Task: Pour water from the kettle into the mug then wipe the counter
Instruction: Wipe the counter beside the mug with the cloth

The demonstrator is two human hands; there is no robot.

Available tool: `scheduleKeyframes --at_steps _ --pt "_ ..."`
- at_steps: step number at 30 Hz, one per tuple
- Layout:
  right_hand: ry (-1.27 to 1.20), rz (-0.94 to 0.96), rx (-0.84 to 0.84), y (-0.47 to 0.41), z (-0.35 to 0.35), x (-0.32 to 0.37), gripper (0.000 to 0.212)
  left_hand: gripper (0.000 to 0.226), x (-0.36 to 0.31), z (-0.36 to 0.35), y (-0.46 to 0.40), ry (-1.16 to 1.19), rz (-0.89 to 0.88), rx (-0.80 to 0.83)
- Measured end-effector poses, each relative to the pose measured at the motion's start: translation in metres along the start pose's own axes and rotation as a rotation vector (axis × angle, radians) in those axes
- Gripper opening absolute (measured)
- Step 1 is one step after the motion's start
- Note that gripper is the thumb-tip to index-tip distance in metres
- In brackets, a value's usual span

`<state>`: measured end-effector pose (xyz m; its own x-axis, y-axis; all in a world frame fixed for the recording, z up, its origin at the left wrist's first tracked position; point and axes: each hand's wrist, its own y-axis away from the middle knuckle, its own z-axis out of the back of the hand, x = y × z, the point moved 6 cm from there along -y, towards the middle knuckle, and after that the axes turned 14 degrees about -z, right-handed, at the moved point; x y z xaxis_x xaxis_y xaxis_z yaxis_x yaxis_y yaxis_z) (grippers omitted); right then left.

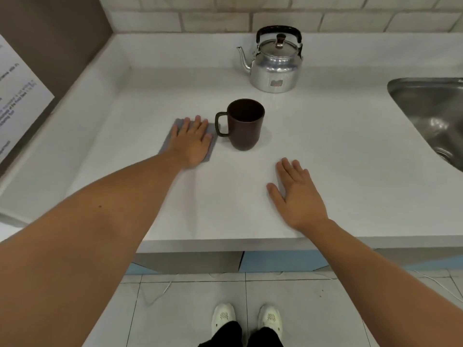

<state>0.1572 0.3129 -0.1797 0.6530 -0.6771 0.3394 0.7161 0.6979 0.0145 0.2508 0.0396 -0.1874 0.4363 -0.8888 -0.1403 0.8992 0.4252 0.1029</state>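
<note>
A silver kettle with a black handle stands upright at the back of the white counter, spout pointing left. A dark brown mug stands in front of it, handle to the left; I cannot see what is inside. A grey cloth lies flat just left of the mug. My left hand rests flat on the cloth with its fingers spread. My right hand lies flat on the bare counter near the front edge, fingers apart, holding nothing.
A steel sink is sunk into the counter at the right. A tiled wall runs along the back. A brown panel with a printed sheet bounds the left side. Below are the floor tiles and my white shoes.
</note>
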Motion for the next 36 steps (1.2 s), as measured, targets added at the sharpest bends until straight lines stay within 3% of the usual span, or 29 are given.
scheduleKeyframes --at_steps 6,9,12,18,23,30,36 --pt "0.002 -0.015 0.007 -0.001 -0.001 -0.001 0.063 0.062 0.009 0.004 0.052 0.022 0.207 -0.050" --pt "-0.002 -0.016 0.010 -0.001 0.001 0.000 0.064 0.064 -0.055 -0.014 0.101 0.076 0.136 -0.101" --pt "-0.003 -0.021 0.011 -0.001 0.001 0.000 0.064 0.063 -0.118 -0.026 0.122 0.092 -0.044 -0.070" --pt "0.020 -0.095 0.045 0.000 0.011 -0.029 0.056 0.058 -0.195 -0.032 0.078 0.123 -0.318 -0.031" --pt "0.000 -0.109 0.036 -0.005 0.027 -0.058 0.051 0.057 -0.239 -0.028 -0.001 0.185 -0.242 -0.004" --pt "0.034 -0.108 0.038 -0.005 0.025 -0.066 0.051 0.058 -0.223 -0.014 -0.069 0.162 0.000 0.016" --pt "0.002 -0.090 0.035 -0.005 0.024 -0.069 0.051 0.058 -0.243 -0.025 -0.015 0.189 -0.153 -0.023"
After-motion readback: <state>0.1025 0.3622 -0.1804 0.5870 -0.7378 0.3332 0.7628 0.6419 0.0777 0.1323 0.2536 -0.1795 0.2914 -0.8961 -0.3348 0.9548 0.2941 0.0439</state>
